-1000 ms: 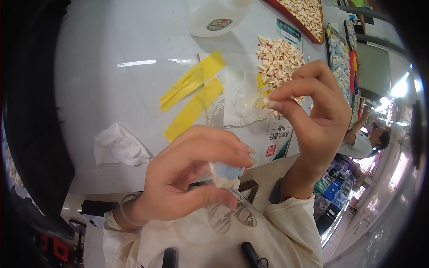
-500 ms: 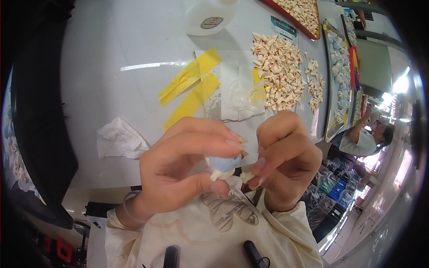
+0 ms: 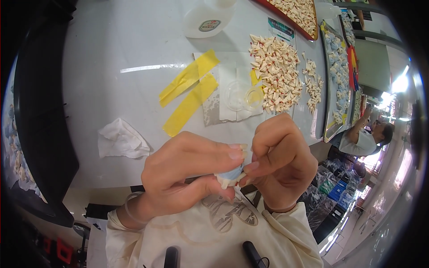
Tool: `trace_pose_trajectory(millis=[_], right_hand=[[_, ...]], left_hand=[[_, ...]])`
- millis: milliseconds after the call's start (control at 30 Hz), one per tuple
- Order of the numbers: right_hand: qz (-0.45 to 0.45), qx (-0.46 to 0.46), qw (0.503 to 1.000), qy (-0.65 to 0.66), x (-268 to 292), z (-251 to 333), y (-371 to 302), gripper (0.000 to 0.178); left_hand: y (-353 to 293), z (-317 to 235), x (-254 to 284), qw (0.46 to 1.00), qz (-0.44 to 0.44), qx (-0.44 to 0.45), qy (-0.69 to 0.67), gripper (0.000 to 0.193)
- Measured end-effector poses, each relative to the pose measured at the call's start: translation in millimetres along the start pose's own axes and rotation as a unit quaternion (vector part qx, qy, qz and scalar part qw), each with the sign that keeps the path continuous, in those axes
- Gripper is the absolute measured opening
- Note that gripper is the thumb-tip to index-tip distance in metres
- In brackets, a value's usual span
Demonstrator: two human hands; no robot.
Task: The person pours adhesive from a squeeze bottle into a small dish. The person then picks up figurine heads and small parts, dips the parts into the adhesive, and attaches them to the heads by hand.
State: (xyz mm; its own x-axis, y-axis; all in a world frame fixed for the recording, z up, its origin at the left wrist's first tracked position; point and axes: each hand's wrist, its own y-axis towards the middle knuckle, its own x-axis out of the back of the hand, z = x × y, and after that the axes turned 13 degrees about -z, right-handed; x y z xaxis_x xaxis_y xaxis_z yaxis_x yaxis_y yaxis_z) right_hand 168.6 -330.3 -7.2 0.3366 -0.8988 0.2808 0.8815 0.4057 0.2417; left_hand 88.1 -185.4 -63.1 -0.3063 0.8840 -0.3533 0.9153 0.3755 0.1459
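My left hand [image 3: 181, 172] is closed round a small light-blue and cream figure [image 3: 230, 177], gripping it between the thumb below and the fingers above. Most of the figure is hidden by those fingers. In a pinch, the thumb and fingers of my right hand [image 3: 286, 163] hold a small cream piece [image 3: 242, 176], which meets the right side of the figure. Beyond my hands a large heap of similar small cream pieces [image 3: 278, 73], many with red ends, lies on the table.
On the grey table [image 3: 103, 89] are a crumpled white cloth [image 3: 123, 139], yellow tape strips [image 3: 190, 107], round clear dishes [image 3: 235, 95] and a translucent jug [image 3: 208, 20]. A red-rimmed tray [image 3: 290, 18] and a tray of blue figures [image 3: 337, 71] stand to the right. Another person [image 3: 364, 138] sits farther right.
My right hand has moved left, bringing the small cream piece against the figure. My left hand has lowered slightly and tilted the figure.
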Motion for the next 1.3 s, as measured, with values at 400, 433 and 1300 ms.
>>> trace_pose_trajectory(millis=[400, 433, 1300], right_hand=[[0.041, -0.048, 0.998, 0.022, 5, 0, 0, 0.022], [0.039, -0.047, 0.998, 0.024, 5, -4, 1, 0.022], [-0.404, -0.182, 0.869, -0.220, 250, -74, -1, 0.048]], left_hand=[[-2, -3, -8, 0.989, -0.018, -0.105, 0.101, 0.033], [-2, -3, -8, 0.991, -0.020, -0.091, 0.092, 0.034], [-15, -35, -15, 0.937, -0.005, -0.187, 0.295, 0.031]])
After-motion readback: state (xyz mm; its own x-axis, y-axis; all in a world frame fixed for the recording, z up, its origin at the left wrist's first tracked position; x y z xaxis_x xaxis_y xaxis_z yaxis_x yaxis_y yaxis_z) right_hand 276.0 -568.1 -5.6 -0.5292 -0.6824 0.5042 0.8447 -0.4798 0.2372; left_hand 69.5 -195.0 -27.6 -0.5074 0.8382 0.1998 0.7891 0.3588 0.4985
